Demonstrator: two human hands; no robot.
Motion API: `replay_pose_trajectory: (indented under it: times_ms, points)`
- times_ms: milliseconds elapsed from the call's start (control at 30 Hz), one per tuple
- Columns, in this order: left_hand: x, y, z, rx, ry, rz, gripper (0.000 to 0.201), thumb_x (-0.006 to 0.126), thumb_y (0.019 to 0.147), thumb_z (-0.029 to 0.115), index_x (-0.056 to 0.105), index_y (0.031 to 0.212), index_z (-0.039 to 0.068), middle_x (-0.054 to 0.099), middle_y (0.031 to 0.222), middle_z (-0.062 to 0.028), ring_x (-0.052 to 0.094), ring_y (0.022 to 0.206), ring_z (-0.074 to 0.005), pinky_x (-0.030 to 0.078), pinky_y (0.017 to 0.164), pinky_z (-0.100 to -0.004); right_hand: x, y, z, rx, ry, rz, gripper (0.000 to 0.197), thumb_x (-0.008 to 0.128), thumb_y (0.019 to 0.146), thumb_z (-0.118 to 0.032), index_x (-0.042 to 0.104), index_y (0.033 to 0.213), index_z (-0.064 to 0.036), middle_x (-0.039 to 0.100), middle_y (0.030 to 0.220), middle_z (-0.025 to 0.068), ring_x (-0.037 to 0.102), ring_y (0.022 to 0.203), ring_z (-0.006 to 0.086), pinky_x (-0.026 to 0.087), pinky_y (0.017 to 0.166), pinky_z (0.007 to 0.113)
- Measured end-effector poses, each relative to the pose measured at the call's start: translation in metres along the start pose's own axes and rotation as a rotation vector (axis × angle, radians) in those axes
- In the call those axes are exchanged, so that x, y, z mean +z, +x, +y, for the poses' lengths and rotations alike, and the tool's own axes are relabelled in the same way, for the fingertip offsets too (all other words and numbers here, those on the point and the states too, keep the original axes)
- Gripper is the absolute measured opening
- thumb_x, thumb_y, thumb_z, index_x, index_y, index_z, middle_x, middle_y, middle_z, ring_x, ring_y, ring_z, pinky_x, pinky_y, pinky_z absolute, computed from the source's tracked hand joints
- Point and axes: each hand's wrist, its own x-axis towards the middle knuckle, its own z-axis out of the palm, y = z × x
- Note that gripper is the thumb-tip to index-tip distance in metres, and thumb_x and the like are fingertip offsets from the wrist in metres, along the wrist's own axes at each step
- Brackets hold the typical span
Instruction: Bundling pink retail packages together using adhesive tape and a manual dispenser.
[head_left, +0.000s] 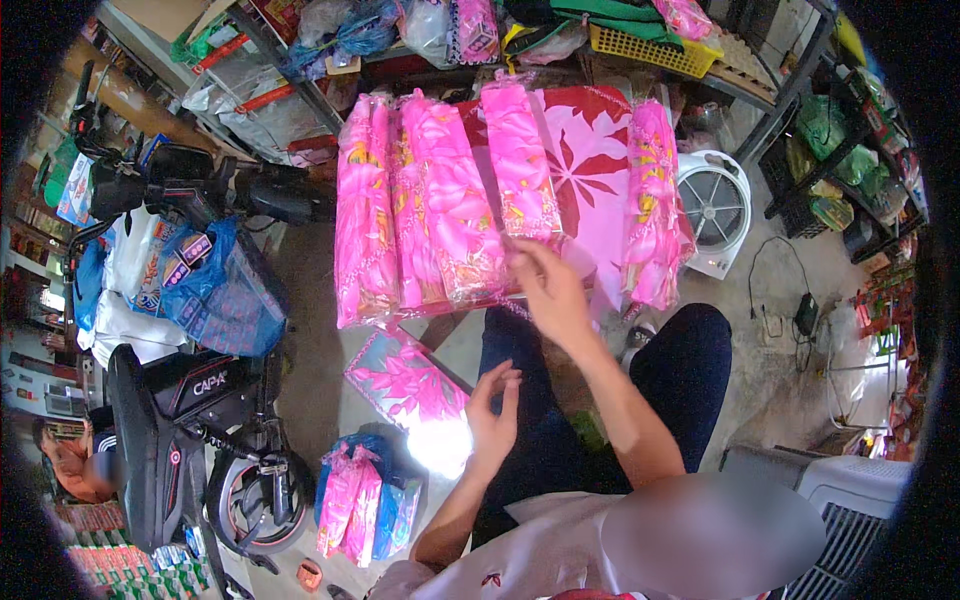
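Observation:
Several long, pink floral packages in clear plastic lie side by side on a low surface in front of me. My right hand (pixel 548 290) reaches over the near end of a short pink package (pixel 520 155), its fingers stretched out and its fingertips at the plastic. Left of it lies another pink package (pixel 450 190), and one more (pixel 365 210) is at the row's left end. A separate pink package (pixel 652 205) lies on the right. My left hand (pixel 494 408), fingers loosely bent and apart, hovers empty beside a flat pink-and-silver packet (pixel 405 375).
A red-and-pink leaf-patterned cloth (pixel 590 150) lies under the packages. On the right stands a white fan (pixel 714 210). A black electric bike (pixel 170 430) and blue plastic bags (pixel 230 290) crowd the left. A bag of pink and blue packets (pixel 360 505) sits on the floor.

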Motion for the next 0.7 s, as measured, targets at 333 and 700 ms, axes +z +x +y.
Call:
replay_pose_trajectory:
  times_ms: [333, 700]
  points:
    - [-0.016, 0.105, 0.084, 0.456, 0.312, 0.452, 0.045, 0.071, 0.094, 0.016, 0.058, 0.132, -0.003, 0.069, 0.113, -0.0152, 0.066, 0.101, -0.0229, 0.051, 0.091, -0.0358, -0.047, 0.081, -0.011, -0.524, -0.740, -0.130, 0.086, 0.084, 0.071, -0.027, 0.047, 0.148, -0.0151, 0.032, 0.157, 0.0242, 0.030, 0.145, 0.0484, 0.034, 0.116, 0.061]
    - [-0.019, 0.180, 0.111, 0.008, 0.646, 0.026, 0.073, 0.080, 0.083, 0.037, 0.056, 0.133, -0.010, 0.071, 0.108, -0.0233, 0.070, 0.096, -0.0267, 0.053, 0.089, -0.0364, -0.084, 0.097, 0.027, -0.578, -0.680, -0.332, 0.071, 0.079, 0.080, -0.021, 0.051, 0.145, -0.0163, 0.041, 0.153, 0.0160, 0.032, 0.147, 0.0386, 0.038, 0.117, 0.048]
